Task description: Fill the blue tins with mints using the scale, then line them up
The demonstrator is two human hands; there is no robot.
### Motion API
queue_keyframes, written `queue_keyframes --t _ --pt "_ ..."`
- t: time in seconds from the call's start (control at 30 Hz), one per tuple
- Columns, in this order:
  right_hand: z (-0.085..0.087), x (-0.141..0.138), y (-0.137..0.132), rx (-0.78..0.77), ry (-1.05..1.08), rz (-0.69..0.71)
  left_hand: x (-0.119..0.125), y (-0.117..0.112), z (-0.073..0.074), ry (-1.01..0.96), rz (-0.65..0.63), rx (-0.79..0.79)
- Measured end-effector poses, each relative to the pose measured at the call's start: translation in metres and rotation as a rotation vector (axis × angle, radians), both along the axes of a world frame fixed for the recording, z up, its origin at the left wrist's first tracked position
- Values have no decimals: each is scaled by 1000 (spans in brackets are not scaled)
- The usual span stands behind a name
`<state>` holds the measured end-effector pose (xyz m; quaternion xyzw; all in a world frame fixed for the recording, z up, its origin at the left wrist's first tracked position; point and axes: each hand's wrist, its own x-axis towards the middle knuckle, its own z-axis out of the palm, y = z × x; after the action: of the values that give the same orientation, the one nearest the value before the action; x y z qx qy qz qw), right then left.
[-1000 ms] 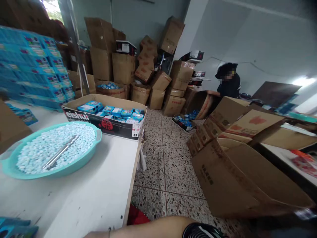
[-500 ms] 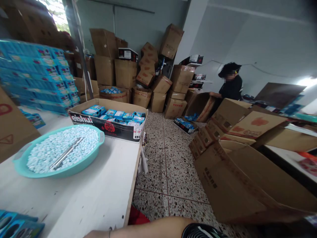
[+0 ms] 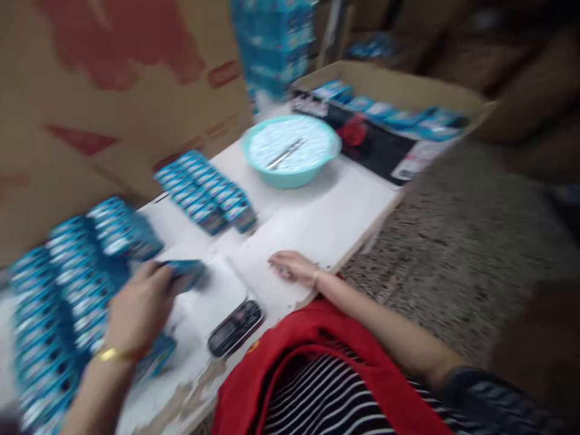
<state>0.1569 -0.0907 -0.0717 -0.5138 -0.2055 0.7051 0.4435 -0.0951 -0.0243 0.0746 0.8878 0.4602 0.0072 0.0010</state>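
"What is the left hand (image 3: 140, 308) doing with that blue box (image 3: 188, 273)?"

"Pinching it by one end, so the other end juts toward the right hand (image 3: 294, 266). That grip probably leaves most of the box uncovered. Blur hides whether it touches the white sheet (image 3: 217, 284) below."

"And the right hand?"

"Resting on the table (image 3: 357, 193) near its edge, fingers loosely bent — perhaps just steadying the arm. I can't tell whether the fingertips close on anything."

"The handset (image 3: 235, 326)?"

"Flat between the hands, nearer the body; either could reach it, I'd guess."

"Why the tight rows (image 3: 81, 278) around the left hand?"

"Packed side by side, the boxes likely prop each other up. Two shorter rows (image 3: 206, 190) lie ahead of that hand, a bare strip between."

"Farther on?"

"Ahead of the right hand, a turquoise bowl (image 3: 290, 178) of pale pieces (image 3: 312, 136), with tongs (image 3: 285, 153) laid on top — handy there, presumably. Beyond, to its right, an open carton (image 3: 376, 145) whose walls seem to keep more blue boxes from spilling."
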Motion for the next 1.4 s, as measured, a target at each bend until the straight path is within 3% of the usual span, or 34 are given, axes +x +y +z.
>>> queue_keyframes --t 0.1,0.27,0.4,0.57,0.67,0.87,1.0,1.27,1.4 --pt "-18 -5 -2 41 68 34 -5 -24 -4 274 36 -31" --pt "-14 -3 -13 50 118 10 17 -26 -17 317 -24 -57" --pt "-10 3 -16 3 183 -27 2 -29 -10 107 -29 -48" --pt "-2 7 -25 -67 239 -38 -36 -48 -3 -262 172 12" --pt "4 5 -31 -115 210 -6 -57 -65 -13 -381 300 -32" --pt "12 -7 -31 -113 154 9 -85 -94 -45 -490 471 -143" --pt "32 -19 -24 -71 50 125 -92 -105 -58 -514 528 -157" --pt "96 -61 14 340 -159 305 -87 -110 -59 -593 438 -62" --pt "104 -78 25 386 -139 354 -73 -103 -60 -664 330 7"
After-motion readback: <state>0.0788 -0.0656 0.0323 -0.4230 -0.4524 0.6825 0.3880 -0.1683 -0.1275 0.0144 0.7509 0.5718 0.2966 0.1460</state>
